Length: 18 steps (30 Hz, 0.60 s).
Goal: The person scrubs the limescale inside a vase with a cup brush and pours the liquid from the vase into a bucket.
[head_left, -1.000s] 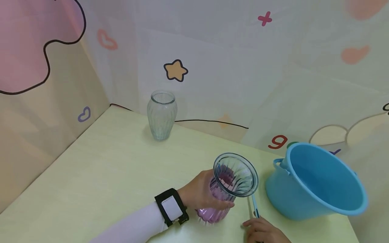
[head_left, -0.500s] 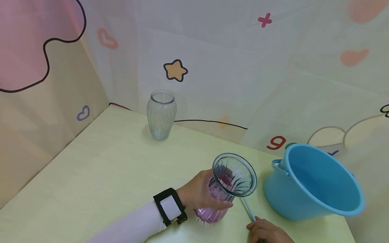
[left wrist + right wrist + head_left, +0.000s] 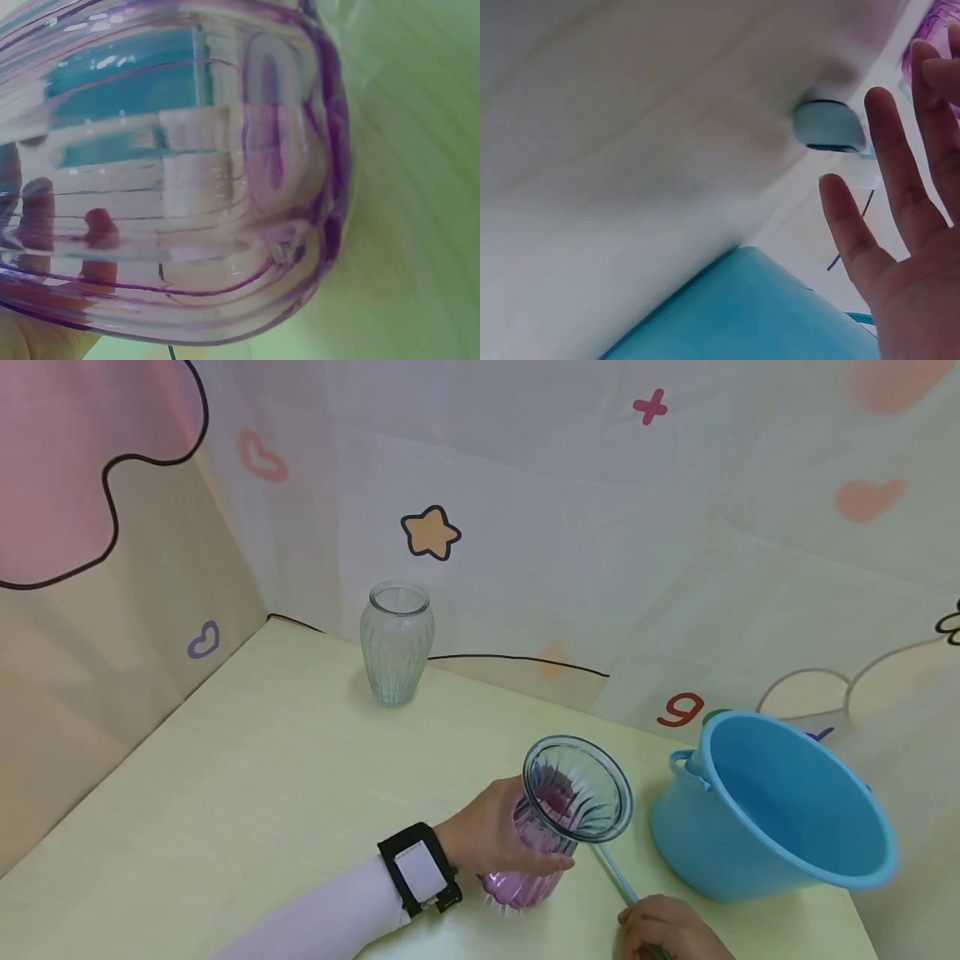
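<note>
Glass, so stiff, slick and breakable, the pink vase [image 3: 536, 847] sits gripped around its belly by the left hand [image 3: 491, 839], while the right hand [image 3: 671, 931], just right of it, shows spread fingers near a thin blue stick [image 3: 615, 872].

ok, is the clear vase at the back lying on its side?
No, the clear vase stands upright on the table near the back wall, its mouth facing up.

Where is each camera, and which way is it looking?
Head: worn on the head, looking down at the table; shows both hands and a white sleeve.
Left wrist: right up against the purple vase; fingers show through the glass.
Right wrist: looks past straight fingers toward the blue bucket.
Shared: the head view also shows the purple vase and blue bucket.
</note>
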### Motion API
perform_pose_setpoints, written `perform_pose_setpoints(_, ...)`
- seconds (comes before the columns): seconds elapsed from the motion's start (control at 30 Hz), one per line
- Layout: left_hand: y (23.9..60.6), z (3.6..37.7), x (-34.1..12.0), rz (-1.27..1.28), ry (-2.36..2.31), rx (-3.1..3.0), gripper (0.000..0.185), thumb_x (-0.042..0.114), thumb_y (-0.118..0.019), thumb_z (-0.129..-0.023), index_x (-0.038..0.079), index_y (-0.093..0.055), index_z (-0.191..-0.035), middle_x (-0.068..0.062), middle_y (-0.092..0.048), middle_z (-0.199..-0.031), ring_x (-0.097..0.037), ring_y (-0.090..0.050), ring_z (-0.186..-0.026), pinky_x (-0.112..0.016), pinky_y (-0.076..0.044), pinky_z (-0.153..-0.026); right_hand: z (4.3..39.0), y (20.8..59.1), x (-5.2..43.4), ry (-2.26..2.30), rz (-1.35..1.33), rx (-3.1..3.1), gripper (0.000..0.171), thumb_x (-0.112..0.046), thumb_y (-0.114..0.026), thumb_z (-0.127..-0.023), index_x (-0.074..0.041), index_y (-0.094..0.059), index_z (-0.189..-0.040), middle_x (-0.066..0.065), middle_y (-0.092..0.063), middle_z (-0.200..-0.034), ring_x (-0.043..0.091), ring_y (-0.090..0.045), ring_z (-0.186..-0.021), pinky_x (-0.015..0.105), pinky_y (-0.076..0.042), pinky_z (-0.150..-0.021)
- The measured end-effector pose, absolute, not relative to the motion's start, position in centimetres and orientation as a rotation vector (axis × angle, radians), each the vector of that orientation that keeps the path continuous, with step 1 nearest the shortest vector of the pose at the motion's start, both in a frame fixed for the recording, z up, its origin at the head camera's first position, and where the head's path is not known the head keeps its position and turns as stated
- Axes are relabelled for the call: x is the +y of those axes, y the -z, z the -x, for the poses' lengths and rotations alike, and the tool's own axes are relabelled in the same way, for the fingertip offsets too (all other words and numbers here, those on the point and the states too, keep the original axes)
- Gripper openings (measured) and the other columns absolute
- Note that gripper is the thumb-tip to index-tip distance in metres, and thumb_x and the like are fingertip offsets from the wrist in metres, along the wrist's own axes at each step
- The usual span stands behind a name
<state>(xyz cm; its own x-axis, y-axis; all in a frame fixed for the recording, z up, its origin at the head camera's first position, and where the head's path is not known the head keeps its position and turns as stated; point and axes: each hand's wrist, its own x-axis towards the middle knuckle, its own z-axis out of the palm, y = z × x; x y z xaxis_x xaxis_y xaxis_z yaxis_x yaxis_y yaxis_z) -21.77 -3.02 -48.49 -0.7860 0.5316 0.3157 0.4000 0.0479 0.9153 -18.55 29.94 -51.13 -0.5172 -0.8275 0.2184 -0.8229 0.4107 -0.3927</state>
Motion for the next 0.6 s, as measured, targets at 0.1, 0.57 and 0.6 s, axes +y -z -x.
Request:
perform_pose_setpoints(0.1,48.5,21.8,-3.1,-0.957,-1.851,2.178,0.074,0.024,-0.09,-0.081,0.023,-0.048,-0.141,0.004,-0.069,-0.13,-0.006,-0.065,-0.118,-0.024,-0.053,-0.103,18.5,50.8,29.6,0.73,1.573,2.68,0.046,0.002,-0.084,-0.072,-0.035,-0.068,-0.093,-0.011,-0.072,-0.104,0.008,-0.064,-0.096,0.025,-0.053,-0.081)
perform_pose_setpoints(0.57,48.7,21.9,-2.9,-0.971,-1.866,2.122,0.081,0.021,-0.089,-0.082,0.02,-0.042,-0.148,0.0,-0.066,-0.135,-0.006,-0.064,-0.121,-0.025,-0.053,-0.104,16.8,45.4,21.7,1.278,0.565,2.808,0.051,-0.018,-0.076,-0.095,-0.024,-0.053,-0.14,-0.009,-0.066,-0.131,0.004,-0.064,-0.115,0.021,-0.054,-0.099)
perform_pose_setpoints(0.6,48.7,22.0,-2.9,-0.98,-1.867,2.122,0.08,0.021,-0.088,-0.082,0.021,-0.043,-0.147,0.0,-0.066,-0.134,-0.006,-0.064,-0.121,-0.025,-0.053,-0.104,16.8,45.1,21.1,1.348,0.496,2.761,0.054,-0.02,-0.075,-0.097,-0.024,-0.05,-0.144,-0.008,-0.063,-0.136,0.003,-0.062,-0.119,0.019,-0.052,-0.102)
